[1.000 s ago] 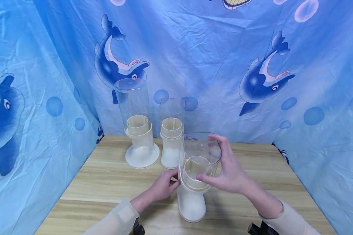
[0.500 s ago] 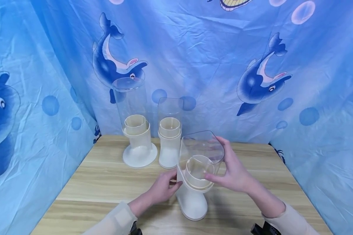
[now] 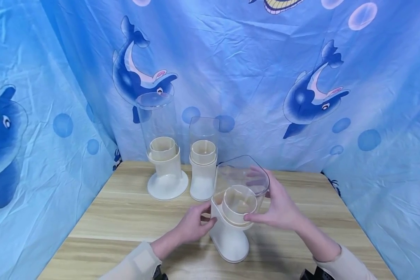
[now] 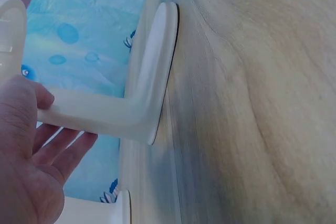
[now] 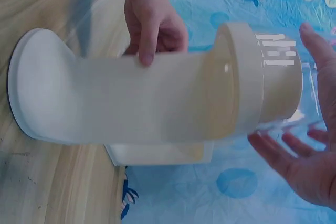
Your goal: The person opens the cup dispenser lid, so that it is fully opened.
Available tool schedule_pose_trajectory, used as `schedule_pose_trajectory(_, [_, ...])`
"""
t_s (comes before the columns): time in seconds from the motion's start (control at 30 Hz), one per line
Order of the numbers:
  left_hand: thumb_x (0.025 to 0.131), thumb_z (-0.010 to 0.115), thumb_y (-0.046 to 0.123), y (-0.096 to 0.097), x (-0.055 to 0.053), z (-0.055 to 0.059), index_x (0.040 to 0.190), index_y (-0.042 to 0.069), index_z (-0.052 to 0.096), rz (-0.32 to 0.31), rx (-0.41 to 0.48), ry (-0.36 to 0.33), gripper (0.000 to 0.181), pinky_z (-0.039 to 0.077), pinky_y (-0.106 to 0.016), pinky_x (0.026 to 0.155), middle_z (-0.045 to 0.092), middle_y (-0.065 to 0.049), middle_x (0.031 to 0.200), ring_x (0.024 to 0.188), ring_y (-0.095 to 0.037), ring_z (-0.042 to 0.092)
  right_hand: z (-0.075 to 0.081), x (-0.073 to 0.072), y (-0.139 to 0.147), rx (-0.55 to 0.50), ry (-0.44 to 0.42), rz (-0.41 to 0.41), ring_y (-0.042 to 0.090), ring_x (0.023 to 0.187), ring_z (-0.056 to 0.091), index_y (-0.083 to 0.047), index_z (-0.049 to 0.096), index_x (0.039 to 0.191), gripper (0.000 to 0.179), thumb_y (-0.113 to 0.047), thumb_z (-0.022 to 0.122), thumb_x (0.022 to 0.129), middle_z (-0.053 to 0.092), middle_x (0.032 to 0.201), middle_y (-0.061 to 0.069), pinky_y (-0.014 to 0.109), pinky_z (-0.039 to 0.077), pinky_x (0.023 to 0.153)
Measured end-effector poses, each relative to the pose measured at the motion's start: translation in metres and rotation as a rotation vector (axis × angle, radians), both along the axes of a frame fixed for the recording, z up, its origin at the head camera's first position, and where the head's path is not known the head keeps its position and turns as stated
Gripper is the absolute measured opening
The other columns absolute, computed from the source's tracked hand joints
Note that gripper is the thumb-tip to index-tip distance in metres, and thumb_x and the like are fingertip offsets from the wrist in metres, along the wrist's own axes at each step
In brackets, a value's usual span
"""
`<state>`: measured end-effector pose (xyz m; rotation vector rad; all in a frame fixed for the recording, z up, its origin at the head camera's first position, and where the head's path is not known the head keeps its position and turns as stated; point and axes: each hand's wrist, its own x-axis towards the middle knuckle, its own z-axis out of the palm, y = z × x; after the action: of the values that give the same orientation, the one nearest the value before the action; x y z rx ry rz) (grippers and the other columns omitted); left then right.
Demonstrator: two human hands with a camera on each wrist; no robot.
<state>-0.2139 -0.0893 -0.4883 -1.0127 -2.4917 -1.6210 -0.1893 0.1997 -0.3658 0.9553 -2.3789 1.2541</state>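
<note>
In the head view a white stand (image 3: 229,241) with a flat base and a round collar stands upright at the front middle of the table. A clear plastic sleeve (image 3: 241,171) rises from its collar around a short white inner ring (image 3: 235,216). My left hand (image 3: 189,227) grips the stand's column from the left; in the left wrist view the thumb lies above the column (image 4: 89,111) with fingers beneath. My right hand (image 3: 280,212) holds the clear sleeve from the right, thumb on the near side and fingers round the far side. In the right wrist view those fingers curve around the sleeve.
Behind, to the left, stand two similar white stands with clear sleeves: one with a round base (image 3: 166,186), one narrower (image 3: 202,182). A wooden table (image 3: 126,217) lies beneath. Blue dolphin-print cloth (image 3: 231,77) hangs close behind and at both sides.
The stand and its clear sleeve have turned slightly, the base shifting a little to the right. The right hand has moved slightly right along with the sleeve; the left hand stays on the column.
</note>
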Motion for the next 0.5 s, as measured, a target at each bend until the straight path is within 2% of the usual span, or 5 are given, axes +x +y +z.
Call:
schedule_pose_trajectory(0.13, [0.092,0.074,-0.001,-0.005,-0.001,0.001,0.140,0.010,0.062,-0.012,0.025,-0.034,0.051,0.067,-0.028,0.086,0.075,-0.012,0.124,0.114,-0.034,0.073,-0.004,-0.010,0.004,-0.042,-0.041,0.082,0.026,0.127,0.070,-0.012,0.036,0.161,0.121,-0.016,0.104,0.061,0.059,0.151,0.017,0.037,0.068,0.082])
schedule_pose_trajectory(0.2, [0.091,0.075,-0.001,-0.007,-0.002,0.002,0.139,0.013,0.062,-0.023,0.040,-0.041,0.052,0.066,-0.027,0.086,0.075,-0.010,0.125,0.116,-0.033,0.073,-0.006,-0.012,0.005,-0.050,-0.043,0.102,0.025,0.128,0.070,-0.010,0.036,0.161,0.122,-0.017,0.104,0.060,0.059,0.151,0.018,0.037,0.068,0.082])
schedule_pose_trajectory(0.37, [0.090,0.077,0.002,-0.010,-0.004,0.004,0.137,0.016,0.063,-0.057,0.052,-0.016,0.051,0.066,-0.026,0.083,0.074,-0.009,0.124,0.116,-0.027,0.072,-0.008,-0.012,0.002,0.013,0.009,0.064,0.020,0.115,0.074,-0.012,0.037,0.161,0.124,-0.032,0.105,0.059,0.062,0.145,0.016,0.037,0.065,0.092])
schedule_pose_trajectory(0.43, [0.089,0.076,0.001,-0.012,-0.005,0.005,0.138,0.016,0.062,-0.074,0.056,-0.006,0.053,0.067,-0.027,0.082,0.074,-0.009,0.122,0.113,-0.026,0.072,-0.008,-0.014,0.001,0.026,0.012,0.059,0.019,0.112,0.074,-0.013,0.037,0.160,0.122,-0.032,0.105,0.060,0.062,0.144,0.015,0.037,0.064,0.094])
schedule_pose_trajectory(0.5, [0.088,0.076,0.000,-0.014,-0.006,0.005,0.137,0.015,0.062,-0.096,0.073,0.006,0.053,0.067,-0.028,0.080,0.073,-0.010,0.120,0.111,-0.026,0.072,-0.009,-0.018,0.001,0.010,-0.012,0.090,0.019,0.117,0.073,-0.014,0.037,0.161,0.121,-0.026,0.104,0.061,0.061,0.146,0.016,0.037,0.065,0.094])
